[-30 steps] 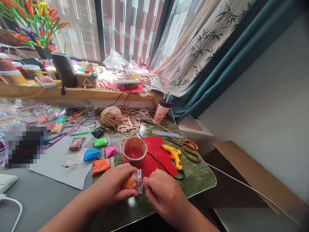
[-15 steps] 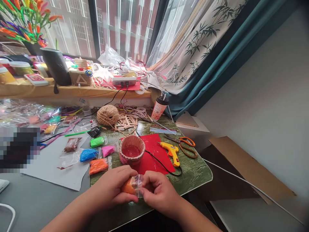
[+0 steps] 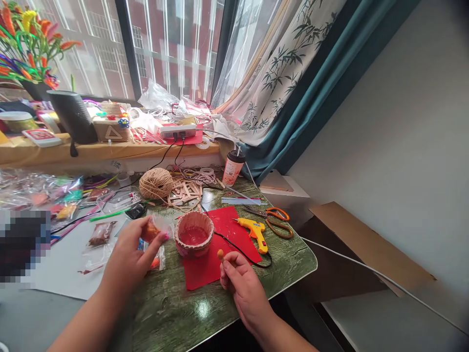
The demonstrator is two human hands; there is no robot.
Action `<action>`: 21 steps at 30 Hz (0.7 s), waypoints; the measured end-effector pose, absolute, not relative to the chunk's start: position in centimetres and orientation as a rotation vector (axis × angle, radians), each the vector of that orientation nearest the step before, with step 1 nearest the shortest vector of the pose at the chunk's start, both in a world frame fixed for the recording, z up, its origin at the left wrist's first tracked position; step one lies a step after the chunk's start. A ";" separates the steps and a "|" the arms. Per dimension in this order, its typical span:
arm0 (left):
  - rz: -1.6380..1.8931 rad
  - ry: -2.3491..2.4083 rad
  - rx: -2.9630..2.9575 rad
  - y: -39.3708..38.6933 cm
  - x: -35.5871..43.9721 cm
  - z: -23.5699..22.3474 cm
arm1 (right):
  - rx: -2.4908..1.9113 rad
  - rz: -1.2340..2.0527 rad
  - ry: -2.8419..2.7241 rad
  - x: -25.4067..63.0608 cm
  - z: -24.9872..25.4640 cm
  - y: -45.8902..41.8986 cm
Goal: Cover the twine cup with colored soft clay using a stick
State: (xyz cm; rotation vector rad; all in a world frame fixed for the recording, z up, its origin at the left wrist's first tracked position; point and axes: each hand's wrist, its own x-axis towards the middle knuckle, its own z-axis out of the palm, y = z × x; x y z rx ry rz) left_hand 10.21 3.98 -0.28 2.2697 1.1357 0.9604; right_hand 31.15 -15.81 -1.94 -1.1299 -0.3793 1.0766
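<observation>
My left hand (image 3: 128,254) pinches a small clear zip bag of orange clay (image 3: 151,230), held over the other clay bags left of the pot. In my right hand (image 3: 244,286), the thumb and fingers are closed on a thin stick, mostly hidden, with a small orange clay ball (image 3: 220,254) at its upper end. Between the hands stands a round reddish clay pot (image 3: 194,249) with a scalloped rim, on a red sheet (image 3: 205,278). Under and beyond my left hand, an orange clay bag (image 3: 155,264) shows partly; the blue one is mostly covered.
A yellow glue gun (image 3: 254,232) with a black cord lies on the red sheet's right side. Orange-handled scissors (image 3: 279,222) lie beyond it. Farther back are a twine ball (image 3: 156,184), wooden sticks (image 3: 186,190) and a lidded drink cup (image 3: 233,168).
My hands have moved apart. The left carried the orange clay bag up and left, over the other bags. The stick came out of it, and my right hand holds it upright with the clay ball.
</observation>
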 end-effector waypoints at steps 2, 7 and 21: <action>0.877 1.257 2.384 5.0 10.3 -0.5 | -1.201 1.024 -0.449 32.2 -2.3 -16.0; 0.829 0.984 2.351 4.3 11.2 -0.8 | -1.207 0.922 -0.570 33.5 -3.1 -15.2; 0.633 0.894 1.494 3.1 15.6 2.7 | -1.028 0.994 -0.712 32.9 0.7 -12.3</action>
